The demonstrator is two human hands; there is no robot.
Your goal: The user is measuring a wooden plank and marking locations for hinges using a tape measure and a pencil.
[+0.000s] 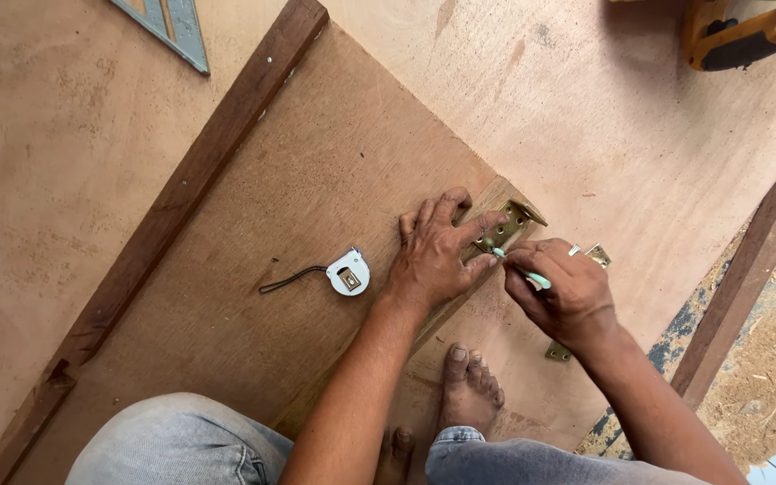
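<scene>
- While the hinge [507, 227] is pinned flat at the panel [316, 180] edge by the left hand [435, 254], fingers spread, its long axis runs along that edge.
- The pencil [518, 268] is pinched in the right hand [564, 296], tip touching the hinge, just left of that hand.

You're over a plywood floor [65, 180] in soft daylight; a metal square [172, 27] sits upper left, a yellow power tool [747, 31] upper right, sawdust [765, 377] lower right.
</scene>
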